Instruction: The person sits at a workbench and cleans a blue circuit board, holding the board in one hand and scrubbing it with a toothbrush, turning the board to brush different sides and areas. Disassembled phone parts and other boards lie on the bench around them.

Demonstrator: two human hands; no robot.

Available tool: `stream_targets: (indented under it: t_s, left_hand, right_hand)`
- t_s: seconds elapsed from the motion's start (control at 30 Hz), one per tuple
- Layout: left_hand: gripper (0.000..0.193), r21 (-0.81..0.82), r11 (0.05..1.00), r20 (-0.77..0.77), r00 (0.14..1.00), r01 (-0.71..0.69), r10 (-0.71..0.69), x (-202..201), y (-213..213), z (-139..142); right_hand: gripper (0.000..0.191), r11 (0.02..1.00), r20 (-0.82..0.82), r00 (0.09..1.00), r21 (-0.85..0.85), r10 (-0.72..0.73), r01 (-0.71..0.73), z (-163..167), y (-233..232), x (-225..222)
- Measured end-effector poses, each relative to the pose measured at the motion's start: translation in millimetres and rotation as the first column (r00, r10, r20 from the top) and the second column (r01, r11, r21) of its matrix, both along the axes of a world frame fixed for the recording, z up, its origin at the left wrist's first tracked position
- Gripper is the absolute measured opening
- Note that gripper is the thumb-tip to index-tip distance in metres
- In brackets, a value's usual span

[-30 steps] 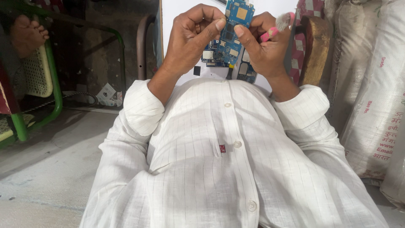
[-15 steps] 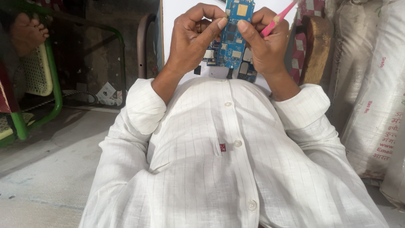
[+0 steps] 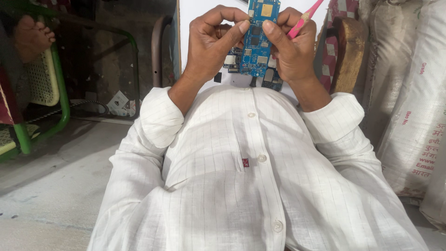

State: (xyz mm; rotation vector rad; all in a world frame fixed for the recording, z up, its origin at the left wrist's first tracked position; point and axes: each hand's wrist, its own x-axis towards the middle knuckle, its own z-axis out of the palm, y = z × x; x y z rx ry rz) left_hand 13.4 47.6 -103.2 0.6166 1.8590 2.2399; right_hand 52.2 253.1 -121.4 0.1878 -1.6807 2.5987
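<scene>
Flat blue circuit board pinched upright between both thumbs, right hand fingers gripping slim pink tool, left hand

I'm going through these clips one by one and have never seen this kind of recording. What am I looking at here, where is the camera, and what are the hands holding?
The camera sits on a person's head and looks down past their white shirt at their own bare hands. No machine is involved. The left hand and right hand hold a blue circuit board upright between thumbs and fingertips. The right hand also grips a pink stick-like tool. Behind lies a white surface with more small board parts. Sacks stand to the right.
</scene>
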Motion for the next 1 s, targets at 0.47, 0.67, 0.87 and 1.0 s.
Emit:
stream_targets:
  t_s: [0.47,0.67,0.87,1.0]
  left_hand:
    - [0.014,-0.053,0.998,-0.147,0.989,-0.037,0.029,1,-1,9]
    - [0.016,-0.27,0.946,-0.362,0.929,-0.177,0.07,6,0,24]
    - [0.016,-0.335,0.899,-0.536,0.842,-0.281,0.063,6,1,28]
    - [0.019,-0.371,0.86,-0.648,0.761,-0.35,0.03,6,-1,27]
  right_hand:
    - [0.025,0.995,-0.006,0.998,0.08,-0.066,0.067,-2,-2,-2]
    - [0.025,0.979,-0.054,0.994,0.176,-0.097,0.105,-1,-1,-2]
    - [0.025,0.975,-0.051,0.993,0.192,-0.105,0.113,1,-1,-4]
    - [0.026,0.975,-0.059,0.993,0.188,-0.106,0.115,2,-1,-5]
